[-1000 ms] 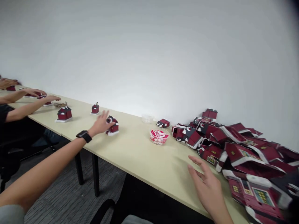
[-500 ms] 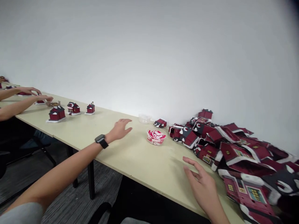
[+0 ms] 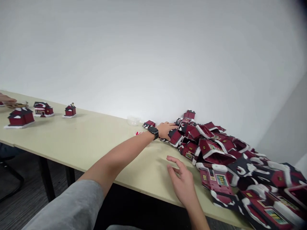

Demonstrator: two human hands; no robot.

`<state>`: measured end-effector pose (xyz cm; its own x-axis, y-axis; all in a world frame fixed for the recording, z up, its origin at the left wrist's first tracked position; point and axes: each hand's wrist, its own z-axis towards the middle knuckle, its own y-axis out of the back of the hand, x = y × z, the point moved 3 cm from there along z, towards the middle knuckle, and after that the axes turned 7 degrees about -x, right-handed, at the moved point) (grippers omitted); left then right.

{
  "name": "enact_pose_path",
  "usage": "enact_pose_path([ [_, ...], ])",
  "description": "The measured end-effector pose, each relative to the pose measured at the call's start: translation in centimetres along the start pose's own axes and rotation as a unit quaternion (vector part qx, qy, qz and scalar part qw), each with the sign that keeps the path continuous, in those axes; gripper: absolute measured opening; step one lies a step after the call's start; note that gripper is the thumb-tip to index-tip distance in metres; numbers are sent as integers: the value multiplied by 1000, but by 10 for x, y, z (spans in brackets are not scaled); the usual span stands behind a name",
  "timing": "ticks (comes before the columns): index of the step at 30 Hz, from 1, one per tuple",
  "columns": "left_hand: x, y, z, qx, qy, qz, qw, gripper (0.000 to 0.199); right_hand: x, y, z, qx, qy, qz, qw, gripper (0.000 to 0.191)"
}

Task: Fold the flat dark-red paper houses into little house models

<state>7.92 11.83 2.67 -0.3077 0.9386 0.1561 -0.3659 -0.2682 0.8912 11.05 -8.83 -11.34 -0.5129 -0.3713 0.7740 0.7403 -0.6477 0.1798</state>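
A plain white wall rises behind a long, pale cream tabletop on black legs, with grey carpet below. Toward the right, a large heap of dark red and white paper house pieces slumps against the wall, which appears to keep it from sliding off the far edge. Some pieces are boxy and some lie flatter, and a panel with printed yellow and blue windows sits at the heap's near side. Toward the left stand three finished-looking dark red model houses with white bases, the largest nearest, then a long one and a small one; the gaps between them seem to keep each one upright and untouched. At the far left edge, another person's hand reaches in beside a small brownish item. A clear plastic tub and a small dark red paper house sit by the wall, just left of the heap. The person's left hand, with a black wristwatch and a grey sleeve farther up the arm, stretches across the tabletop with its fingers extended onto a dark red house piece at the heap's edge; whether it grips that piece cannot be told. The right hand rests near the heap's near side, fingers loosely spread and curved, holding nothing.
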Motion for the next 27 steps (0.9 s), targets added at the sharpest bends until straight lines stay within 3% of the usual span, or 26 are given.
enact_pose_path([
  [5,-13,8,9,1,-13,60,998,69,2,0,-1,-2,4,12,1000,37],
  [9,-19,41,-5,-7,-16,73,997,67,1,1,0,-25,14,0,1000,36],
  [14,-50,75,-28,10,-43,-9,999,66,9,7,2,-132,84,-61,986,45],
  [17,-76,75,-48,46,-49,-58,996,62,12,7,3,-167,64,-63,982,64],
  [20,-86,68,-67,99,-20,-110,989,59,13,4,3,-127,20,-48,991,85],
  [23,-66,65,-79,117,-11,-195,974,62,14,0,3,-48,-44,-57,996,75],
  [25,-34,65,-81,66,32,-179,981,54,15,1,2,-27,-70,-63,995,68],
  [27,4,60,-82,2,109,-86,990,42,17,2,2,-30,-72,-68,995,67],
])
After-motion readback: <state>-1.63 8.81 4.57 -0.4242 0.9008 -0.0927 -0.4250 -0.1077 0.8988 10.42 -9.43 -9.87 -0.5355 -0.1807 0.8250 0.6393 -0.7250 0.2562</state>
